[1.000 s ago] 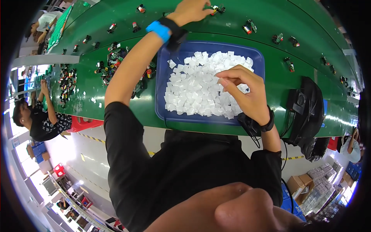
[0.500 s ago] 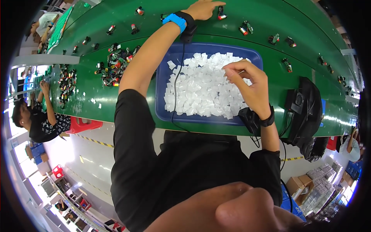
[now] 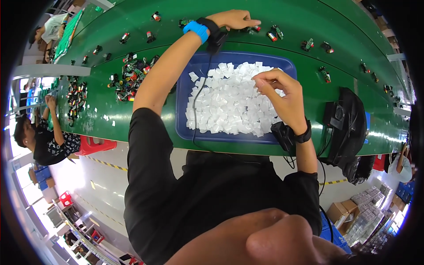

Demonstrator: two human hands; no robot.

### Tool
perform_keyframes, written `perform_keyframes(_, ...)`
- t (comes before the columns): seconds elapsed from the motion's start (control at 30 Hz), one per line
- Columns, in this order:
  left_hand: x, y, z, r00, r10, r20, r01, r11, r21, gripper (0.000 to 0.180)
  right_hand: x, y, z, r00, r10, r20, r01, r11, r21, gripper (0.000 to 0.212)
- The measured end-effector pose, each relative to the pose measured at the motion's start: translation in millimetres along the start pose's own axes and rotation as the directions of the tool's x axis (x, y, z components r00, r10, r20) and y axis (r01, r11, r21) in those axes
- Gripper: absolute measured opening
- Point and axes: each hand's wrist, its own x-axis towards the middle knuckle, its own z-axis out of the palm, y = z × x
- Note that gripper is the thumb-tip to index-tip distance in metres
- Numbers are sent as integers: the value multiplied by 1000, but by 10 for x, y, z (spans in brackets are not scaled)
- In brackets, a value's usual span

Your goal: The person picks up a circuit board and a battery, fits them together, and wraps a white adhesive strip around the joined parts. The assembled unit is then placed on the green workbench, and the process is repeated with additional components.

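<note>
My left hand (image 3: 234, 20) reaches across to the far part of the green work surface. Its fingers close over a small electronic assembly (image 3: 253, 29) with a red-and-white cylinder, mostly covered by the hand. Above a blue tray (image 3: 180, 110) filled with small white square pieces (image 3: 229, 101), my right hand (image 3: 282, 92) hovers with thumb and fingertips pinched together. Whatever sits in that pinch cannot be told from the white pieces behind it. Another assembly (image 3: 272, 36), with a green board beside it, lies just right of my left hand.
A heap of similar assemblies (image 3: 132, 75) lies left of the tray, with further ones (image 3: 326, 74) scattered along the green surface. A black bag (image 3: 349, 119) and a black box-shaped device (image 3: 333, 115) stand at the right. A cable (image 3: 197, 99) crosses the tray. Another person (image 3: 42, 137) sits at far left.
My left hand has come down onto the small assembly and drawn it a little nearer to me. My right hand keeps its pinch over the tray. The whole view has shifted slightly.
</note>
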Motion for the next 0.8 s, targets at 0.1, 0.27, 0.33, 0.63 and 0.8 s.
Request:
perform_keyframes(0.1, -170, -276, 199, 957, 242, -163, -232, 970, 76, 34, 6, -8, 24, 999, -19, 33, 20, 999, -30, 12)
perform_keyframes(0.27, -473, -167, 242, 783, 419, -460, -348, 908, 234, 28, 16, 13, 15, 1000, -1, 19, 2, 999, -32, 13)
perform_keyframes(0.33, -771, 5, 175, 719, 477, -506, -421, 878, 229, 25, 22, 9, 1, 993, 20, -119, -23, 999, -25, 15)
perform_keyframes(0.63, -2262, 691, 228, 645, 484, -591, -556, 828, 72, 18, -17, -24, -16, 929, -340, -143, 257, 874, -414, 20)
perform_keyframes(0.8, -2408, 673, 334, 517, 518, -682, -557, 808, 192, 17, 15, -106, -49, 901, -433, 12, 373, 761, -531, 22)
